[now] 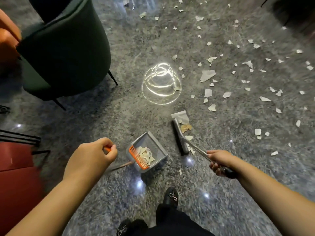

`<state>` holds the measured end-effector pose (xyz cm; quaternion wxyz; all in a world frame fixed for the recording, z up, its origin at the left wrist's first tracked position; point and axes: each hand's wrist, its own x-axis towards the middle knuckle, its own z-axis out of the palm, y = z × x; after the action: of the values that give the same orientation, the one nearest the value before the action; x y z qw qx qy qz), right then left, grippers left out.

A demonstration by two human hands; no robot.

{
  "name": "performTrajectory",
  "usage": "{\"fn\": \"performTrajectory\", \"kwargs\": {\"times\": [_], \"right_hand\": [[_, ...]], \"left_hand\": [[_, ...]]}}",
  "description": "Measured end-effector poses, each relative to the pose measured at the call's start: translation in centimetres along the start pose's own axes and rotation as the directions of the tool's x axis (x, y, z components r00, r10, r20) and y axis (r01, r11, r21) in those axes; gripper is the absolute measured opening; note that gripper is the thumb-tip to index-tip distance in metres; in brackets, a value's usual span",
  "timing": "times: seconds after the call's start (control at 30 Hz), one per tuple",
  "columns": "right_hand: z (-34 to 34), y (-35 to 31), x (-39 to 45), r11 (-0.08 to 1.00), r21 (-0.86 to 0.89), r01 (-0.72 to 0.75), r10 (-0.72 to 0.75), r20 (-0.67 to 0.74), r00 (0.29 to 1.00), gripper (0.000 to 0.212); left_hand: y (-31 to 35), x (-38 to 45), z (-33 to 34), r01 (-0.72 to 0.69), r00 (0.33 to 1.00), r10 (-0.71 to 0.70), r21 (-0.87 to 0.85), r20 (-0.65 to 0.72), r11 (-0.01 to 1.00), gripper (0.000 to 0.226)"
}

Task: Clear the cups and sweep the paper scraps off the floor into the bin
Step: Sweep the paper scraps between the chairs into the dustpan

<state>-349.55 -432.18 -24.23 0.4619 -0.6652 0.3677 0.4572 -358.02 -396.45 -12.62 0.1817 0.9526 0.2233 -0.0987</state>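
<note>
My left hand [95, 154] grips the orange handle of a grey dustpan [153, 143] that rests on the floor. Inside the pan lie several paper scraps against an orange comb edge. My right hand [219, 162] grips the long handle of a broom whose dark flat head [179, 135] rests on the floor just right of the pan. A few scraps and a larger piece [181, 116] lie against the broom head. Many white paper scraps [208, 74] are scattered over the grey speckled floor to the upper right. No cups are clearly in view.
A dark green chair [64, 48] stands at the upper left. A red seat [15, 166] is at the left edge. A bright ring-shaped light reflection [162, 84] shines on the floor. My black shoes [171, 196] show at the bottom. Something dark sits at the top right corner.
</note>
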Motion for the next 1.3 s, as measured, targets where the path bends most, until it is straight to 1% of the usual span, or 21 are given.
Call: {"fn": "performTrajectory", "kwargs": {"times": [0.13,0.3,0.4,0.57,0.63,0.73,0.8,0.83,0.9,0.97,1.03,1.17,1.3], "right_hand": [[-2.9,-1.6,1.6,1.000,0.027,0.008,-0.007,-0.039,0.999,0.040],[-4.7,-2.9,0.9,0.993,0.115,0.038,-0.035,-0.027,0.999,0.037],[-4.4,-3.0,-0.4,0.989,0.134,0.063,-0.060,-0.027,0.998,0.037],[-3.0,-2.2,-2.5,0.994,0.088,0.067,-0.065,-0.027,0.998,0.038],[-2.3,-1.5,-3.2,0.993,0.107,0.052,-0.050,-0.021,0.999,0.035],[-0.8,0.0,-3.7,0.982,0.187,-0.001,0.005,-0.020,1.000,0.033],[0.6,1.3,-3.9,0.971,0.236,-0.039,0.044,-0.015,0.999,0.035],[1.5,2.0,-4.2,0.955,0.289,-0.064,0.073,-0.022,0.997,0.035],[3.0,3.0,-4.8,0.929,0.360,-0.092,0.107,-0.020,0.994,0.037],[5.0,3.6,-5.7,0.880,0.461,-0.112,0.141,-0.030,0.990,0.035],[7.3,3.9,-6.8,0.830,0.550,-0.093,0.150,-0.059,0.987,0.030],[10.7,4.7,-8.3,0.740,0.672,-0.039,0.173,-0.133,0.976,0.023],[13.0,6.5,-9.2,0.634,0.774,0.006,0.218,-0.186,0.958,0.026]], "left_hand": [[2.4,1.6,0.2,-0.032,0.999,0.032,-0.010,-0.018,0.999,0.013],[4.4,3.7,0.0,-0.066,0.997,0.066,0.017,-0.026,0.998,0.012],[5.4,5.2,-0.4,-0.082,0.997,0.082,0.035,-0.014,0.996,0.011],[7.1,8.8,-1.1,-0.160,0.987,0.159,0.083,0.018,0.984,0.011],[7.9,10.3,-1.3,-0.201,0.980,0.198,0.102,0.033,0.974,0.010],[9.0,12.6,-1.2,-0.280,0.960,0.274,0.141,0.062,0.950,0.011],[9.8,14.0,-1.2,-0.340,0.939,0.328,0.145,0.099,0.929,0.011],[10.2,14.8,-1.2,-0.395,0.916,0.376,0.150,0.139,0.907,0.011],[10.3,15.5,-1.2,-0.443,0.892,0.419,0.153,0.168,0.883,0.011],[10.9,16.3,-1.3,-0.514,0.849,0.475,0.154,0.230,0.844,0.011],[11.8,17.4,-1.3,-0.561,0.815,0.505,0.167,0.284,0.811,0.010],[13.4,18.3,-0.8,-0.656,0.731,0.566,0.163,0.382,0.737,0.009],[14.2,17.4,-0.8,-0.710,0.672,0.609,0.132,0.421,0.691,0.008]]}}
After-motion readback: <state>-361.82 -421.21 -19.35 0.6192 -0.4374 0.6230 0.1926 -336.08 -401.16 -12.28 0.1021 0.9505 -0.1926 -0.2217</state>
